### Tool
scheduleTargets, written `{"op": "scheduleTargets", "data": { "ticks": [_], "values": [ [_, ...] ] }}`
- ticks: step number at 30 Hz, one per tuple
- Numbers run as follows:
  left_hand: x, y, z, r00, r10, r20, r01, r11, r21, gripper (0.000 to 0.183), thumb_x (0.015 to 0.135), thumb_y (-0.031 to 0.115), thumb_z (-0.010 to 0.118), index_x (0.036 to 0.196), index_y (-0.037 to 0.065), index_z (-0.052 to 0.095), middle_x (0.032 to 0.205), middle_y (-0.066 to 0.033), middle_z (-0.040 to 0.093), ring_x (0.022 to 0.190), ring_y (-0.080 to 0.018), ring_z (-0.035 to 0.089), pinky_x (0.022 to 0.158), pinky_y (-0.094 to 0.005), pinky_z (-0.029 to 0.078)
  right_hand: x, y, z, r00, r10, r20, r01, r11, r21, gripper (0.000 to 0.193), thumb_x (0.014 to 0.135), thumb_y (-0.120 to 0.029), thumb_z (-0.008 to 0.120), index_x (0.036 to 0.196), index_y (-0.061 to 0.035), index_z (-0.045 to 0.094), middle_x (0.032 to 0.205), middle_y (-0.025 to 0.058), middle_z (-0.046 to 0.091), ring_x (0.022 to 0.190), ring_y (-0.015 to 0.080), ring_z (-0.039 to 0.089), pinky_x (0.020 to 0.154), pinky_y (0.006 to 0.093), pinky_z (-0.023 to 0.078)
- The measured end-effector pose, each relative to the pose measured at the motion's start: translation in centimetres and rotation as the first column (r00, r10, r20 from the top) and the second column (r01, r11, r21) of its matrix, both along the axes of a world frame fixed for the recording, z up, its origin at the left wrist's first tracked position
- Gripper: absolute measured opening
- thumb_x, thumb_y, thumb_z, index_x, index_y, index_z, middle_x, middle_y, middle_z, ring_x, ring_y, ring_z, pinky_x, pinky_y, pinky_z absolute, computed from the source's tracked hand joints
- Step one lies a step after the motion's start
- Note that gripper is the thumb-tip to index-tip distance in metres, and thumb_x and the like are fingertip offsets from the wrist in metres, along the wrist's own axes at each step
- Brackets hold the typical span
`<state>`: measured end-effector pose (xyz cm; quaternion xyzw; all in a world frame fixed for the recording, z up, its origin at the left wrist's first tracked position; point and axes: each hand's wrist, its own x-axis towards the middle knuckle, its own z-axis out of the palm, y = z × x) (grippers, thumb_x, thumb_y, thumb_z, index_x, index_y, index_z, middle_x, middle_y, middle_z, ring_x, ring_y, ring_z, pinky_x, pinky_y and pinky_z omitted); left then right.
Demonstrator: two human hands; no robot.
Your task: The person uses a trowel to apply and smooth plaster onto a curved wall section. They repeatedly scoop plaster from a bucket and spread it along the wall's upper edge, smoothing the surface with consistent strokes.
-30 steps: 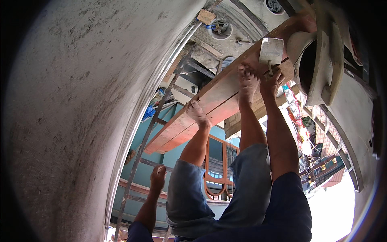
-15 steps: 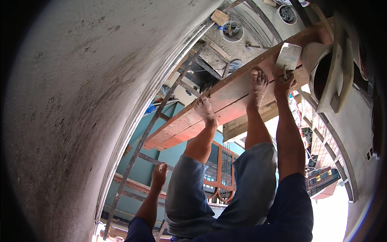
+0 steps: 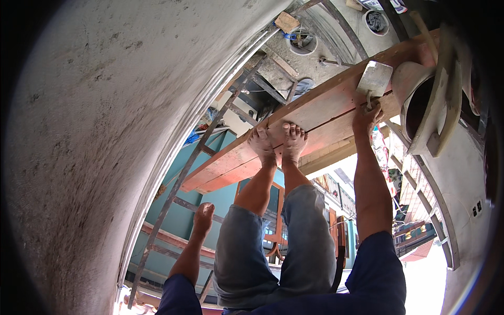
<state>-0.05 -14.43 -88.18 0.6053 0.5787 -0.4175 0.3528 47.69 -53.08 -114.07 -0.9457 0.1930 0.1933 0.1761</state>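
My right hand (image 3: pixel 366 119) is closed round the handle of a trowel (image 3: pixel 375 79) with a flat, squarish, pale-smeared blade. The trowel is over the far right part of a reddish plank platform (image 3: pixel 220 167), close to a large bucket (image 3: pixel 409 86). Low on the left, my left hand (image 3: pixel 203 219) hangs with its fingers curled together. Nothing shows in it, and it is nearest the metal frame. My bare, dusty feet (image 3: pixel 278 140) stand side by side on the planks.
A grey, patchy curved wall (image 3: pixel 79 136) fills the left side. Beside it runs a metal ladder-like frame (image 3: pixel 170 210). A long, pale curved piece (image 3: pixel 446 94) lies across the large bucket. Below are smaller buckets (image 3: pixel 303 44) and a wood block (image 3: pixel 287 22). The plank's edges drop off on both sides.
My right foot has stepped left along the plank, next to my left foot. The trowel and both arms have shifted only slightly.
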Motion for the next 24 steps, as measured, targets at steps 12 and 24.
{"op": "scheduleTargets", "data": {
  "ticks": [12,24],
  "values": [
    [26.1,-5.5,-17.4,0.851,-0.237,0.468,0.207,0.971,0.116,0.055,0.095,0.029,0.069,0.135,-0.004,0.054,0.136,-0.027,0.057,0.128,-0.0414,0.054,0.108,-0.0463,0.044,0.1,-1.4,0.5,0.891,0.383,0.243,-0.353,0.922,-0.159,0.092,0.082,-0.048,0.08,0.148,0.0027,0.04,0.151,0.0233,0.038,0.14,0.0425,0.037,0.109,0.0558,0.039],
    [30.0,-13.8,-27.7,0.813,-0.375,0.446,0.391,0.918,0.06,0.078,0.093,0.054,0.066,0.148,0.004,0.043,0.15,-0.0204,0.048,0.141,-0.0391,0.042,0.116,-0.0501,0.032,-0.4,-3.0,-2.8,0.812,0.39,0.435,-0.347,0.921,-0.179,0.08,0.075,-0.037,0.088,0.138,0.0003,0.055,0.146,0.0237,0.048,0.136,0.0449,0.044,0.107,0.0568,0.04]
  ]
}}
